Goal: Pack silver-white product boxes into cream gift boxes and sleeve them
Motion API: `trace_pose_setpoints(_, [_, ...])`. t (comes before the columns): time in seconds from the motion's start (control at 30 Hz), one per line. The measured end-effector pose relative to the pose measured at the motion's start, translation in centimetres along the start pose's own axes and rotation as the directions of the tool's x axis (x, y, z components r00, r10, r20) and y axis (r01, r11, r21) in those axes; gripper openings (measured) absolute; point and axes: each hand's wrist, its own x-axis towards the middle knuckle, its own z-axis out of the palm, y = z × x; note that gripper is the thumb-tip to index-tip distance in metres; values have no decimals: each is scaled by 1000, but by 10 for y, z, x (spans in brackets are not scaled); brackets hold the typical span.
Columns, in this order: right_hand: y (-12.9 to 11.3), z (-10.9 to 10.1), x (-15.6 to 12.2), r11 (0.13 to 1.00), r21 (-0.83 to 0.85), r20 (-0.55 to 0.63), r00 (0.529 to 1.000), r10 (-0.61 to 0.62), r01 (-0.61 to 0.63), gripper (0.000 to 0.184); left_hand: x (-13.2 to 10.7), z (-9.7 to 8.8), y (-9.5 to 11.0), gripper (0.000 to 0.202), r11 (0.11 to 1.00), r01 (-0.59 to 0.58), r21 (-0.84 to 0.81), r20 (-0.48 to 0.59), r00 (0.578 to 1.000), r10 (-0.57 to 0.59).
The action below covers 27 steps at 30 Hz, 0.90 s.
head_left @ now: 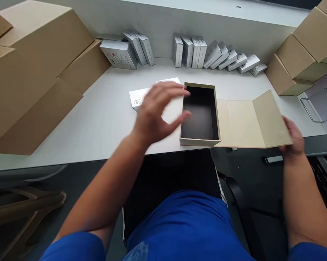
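Note:
A beige gift box [200, 112] with a black inside lies open at the table's front edge, and nothing is in it. Its folding lid [250, 121] is spread out to the right. My right hand [295, 139] grips the lid's raised outer flap at its lower right corner. My left hand [159, 110] hovers just left of the box, blurred, fingers spread and holding nothing. Under that hand lie two small white boxes [138, 98] flat on the table.
Along the back wall stand and lean two groups of small silver-white boxes [198, 52] [128, 52]. Big brown cartons are stacked at the left [33, 76] and at the right [301, 54]. A clear stand [319, 105] sits far right. The white table [98, 119] ends near my lap.

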Motion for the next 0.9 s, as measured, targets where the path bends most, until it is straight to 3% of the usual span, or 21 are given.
trace_pose_setpoints(0.07, [19,-25,1,939,271,-106,963,246,-210,45,-22,-1,-74,69,988,151,37,-52,987,-149])
trace_pose_setpoints(0.13, [22,-49,-1,797,494,-138,873,468,-349,39,-45,6,-148,107,971,211,110,-34,977,-208])
trace_pose_setpoints(0.17, [16,-59,-2,779,522,-162,856,490,-347,39,-56,9,-181,124,962,227,152,4,973,-230])
trace_pose_setpoints(0.2, [5,-65,-4,792,516,-168,868,467,-326,40,-64,13,-209,130,955,238,177,22,969,-245])
trace_pose_setpoints(0.3, [-45,-61,-4,862,470,-167,940,297,-189,40,-77,18,-259,120,957,241,163,39,967,-250])
trace_pose_setpoints(0.4, [-99,-32,4,918,395,-118,989,85,-32,31,-76,14,-266,103,947,300,112,31,952,-305])
trace_pose_setpoints(0.5, [-141,2,19,919,364,-5,987,-162,153,29,-75,5,-248,104,919,390,53,-23,921,-389])
trace_pose_setpoints(0.57, [-166,24,31,899,342,126,935,-332,273,37,-74,1,-230,101,917,399,10,-100,913,-396])
trace_pose_setpoints(0.7, [-218,74,64,827,166,363,746,-558,537,45,-67,0,-199,92,922,386,20,-199,905,-375])
trace_pose_setpoints(0.77, [-241,109,88,788,71,479,672,-565,611,50,-61,1,-192,92,924,380,31,-214,906,-365])
trace_pose_setpoints(0.83, [-255,153,116,782,-15,590,637,-497,624,56,-55,-1,-190,85,928,371,35,-241,904,-352])
trace_pose_setpoints(0.9, [-258,201,147,751,-57,625,611,-487,657,64,-51,-4,-190,72,925,377,47,-262,898,-353])
